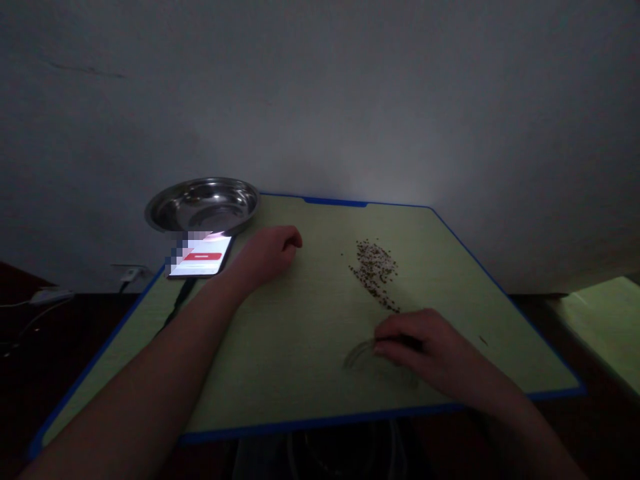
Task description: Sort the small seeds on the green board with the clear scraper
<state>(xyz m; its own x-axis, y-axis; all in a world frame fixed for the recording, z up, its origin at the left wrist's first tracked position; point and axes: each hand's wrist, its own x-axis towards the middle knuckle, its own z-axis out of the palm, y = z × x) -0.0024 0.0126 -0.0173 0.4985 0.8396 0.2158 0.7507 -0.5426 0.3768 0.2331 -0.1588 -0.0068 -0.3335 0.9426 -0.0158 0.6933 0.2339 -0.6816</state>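
A loose pile of small pale and dark brown grains, like mixed beans or seeds (376, 267), lies on the pale green tabletop (300, 373) right of the middle, with a tail of darker ones trailing toward me. Just in front of that tail is my right hand (425, 343), thumb and fingers pinched together. From the pinch a faint, thin, curved thing (357, 352) arcs to the left, blurred and see-through; its kind cannot be made out. My left hand (275, 252) rests on the table beside the phone, its fingers curled in, with nothing seen in them.
A wide steel bowl (205, 205) stands at the back left. A phone with a lit screen (203, 257) sits in front of it, with a dark cable (181, 300) running toward me. The table's blue rim (465, 250) meets a grey wall. A small dark sliver (483, 340) lies at right.
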